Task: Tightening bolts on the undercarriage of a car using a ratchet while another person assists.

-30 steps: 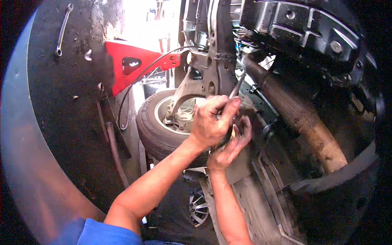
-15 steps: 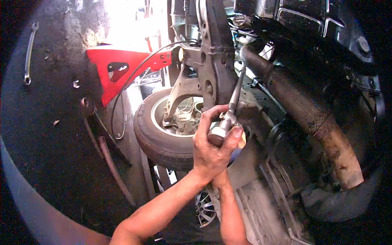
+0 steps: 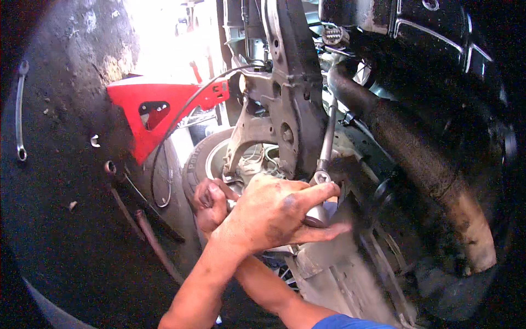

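Observation:
My left hand (image 3: pixel 274 211) is wrapped around the head of a silver socket wrench (image 3: pixel 316 215), its thumb and a finger on either side. From that head a long extension bar (image 3: pixel 330 129) rises beside the dark metal suspension crossmember (image 3: pixel 298 104); its far end meets parts by the exhaust pipe. My arms cross, the right forearm passing under the left. My right hand (image 3: pixel 209 205) is closed at the left, in front of the tyre (image 3: pixel 200 159). Whatever its curled fingers hold is mostly hidden behind my left hand.
Along the right runs a rusty exhaust pipe (image 3: pixel 419 159). A red bracket-like panel (image 3: pixel 164 109) stands at the left with a thin cable (image 3: pixel 163 140) across it. A combination wrench (image 3: pixel 21 112) and a rod-like bar (image 3: pixel 156 241) are on the dark surface at the left.
My right hand has swung out leftward from behind the left one. My left hand has turned over the wrench head and sits slightly lower. The view has shifted a little.

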The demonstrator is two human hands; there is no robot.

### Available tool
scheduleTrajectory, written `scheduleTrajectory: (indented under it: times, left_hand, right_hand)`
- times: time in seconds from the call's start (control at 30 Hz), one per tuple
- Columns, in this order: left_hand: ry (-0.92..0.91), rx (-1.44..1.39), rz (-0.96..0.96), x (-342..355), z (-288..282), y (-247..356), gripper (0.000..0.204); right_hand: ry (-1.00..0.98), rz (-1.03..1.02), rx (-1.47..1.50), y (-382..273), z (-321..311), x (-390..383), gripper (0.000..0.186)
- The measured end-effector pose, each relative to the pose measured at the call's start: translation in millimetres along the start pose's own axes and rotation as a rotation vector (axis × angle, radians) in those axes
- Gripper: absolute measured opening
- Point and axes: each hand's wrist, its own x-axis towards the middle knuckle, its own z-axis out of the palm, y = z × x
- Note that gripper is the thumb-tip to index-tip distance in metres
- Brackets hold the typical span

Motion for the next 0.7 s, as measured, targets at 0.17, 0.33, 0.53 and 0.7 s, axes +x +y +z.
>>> scheduleTrajectory:
  times: [0.17,0.33,0.53,0.7]
  left_hand:
    - [-0.161,-0.012,0.016,6,-17,0,0.066]
    - [-0.261,-0.14,-0.005,13,-22,-7,0.067]
    - [-0.274,-0.336,-0.049,10,-19,-25,0.064]
    - [-0.123,-0.326,0.08,8,-5,-36,0.059]
  right_hand:
    - [-0.078,-0.023,-0.073,-5,-16,-10,0.023]
    - [-0.29,-0.481,-1.124,-18,-125,-45,0.03]
    - [0.288,-0.06,-1.234,-192,-108,-122,0.032]
    - [0.253,0.035,-1.07,-160,-122,-122,0.032]
